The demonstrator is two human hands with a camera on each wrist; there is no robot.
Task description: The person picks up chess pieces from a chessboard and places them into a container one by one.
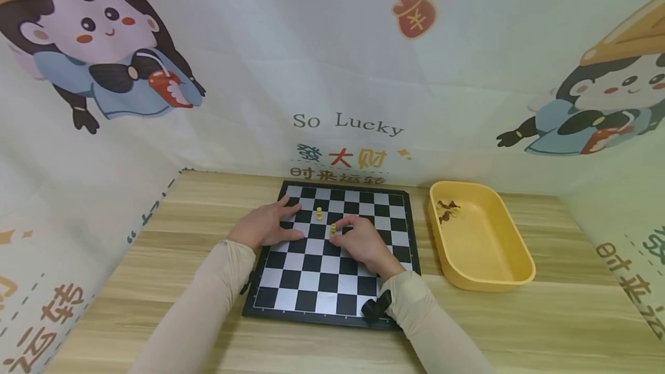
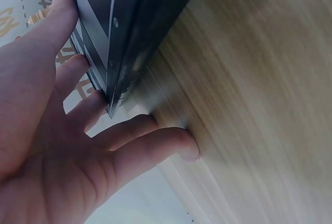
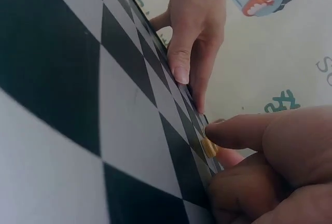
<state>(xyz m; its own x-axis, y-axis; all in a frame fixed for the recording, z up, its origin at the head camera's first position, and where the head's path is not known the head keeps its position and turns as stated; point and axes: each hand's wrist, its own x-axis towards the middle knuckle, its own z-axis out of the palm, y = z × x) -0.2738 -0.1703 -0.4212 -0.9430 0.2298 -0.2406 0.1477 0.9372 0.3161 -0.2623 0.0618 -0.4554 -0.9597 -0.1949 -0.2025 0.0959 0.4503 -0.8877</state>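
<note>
A black-and-white chessboard [image 1: 306, 300] lies on the wooden table. At its left edge my left hand [image 1: 262, 224] rests with fingers spread, thumb and some fingertips on the squares. In the left wrist view, other fingers of the left hand [image 2: 62, 177] reach past the board's edge to the tabletop. Over the middle of the board my right hand [image 1: 363, 241] pinches a small yellow chess piece [image 1: 333, 229] between thumb and index finger. The right wrist view shows this chess piece [image 3: 209, 148] low against the squares. Another yellow chess piece [image 1: 319, 213] stands upright slightly farther back, between the hands.
To the right of the board sits a yellow plastic tray [image 1: 525, 253], with several brown and yellow chess pieces [image 1: 445, 211] in its far left corner. A printed cloth [image 1: 457, 108] hangs behind the table and along its sides. Wooden tabletop [image 1: 176, 235] extends left of the board.
</note>
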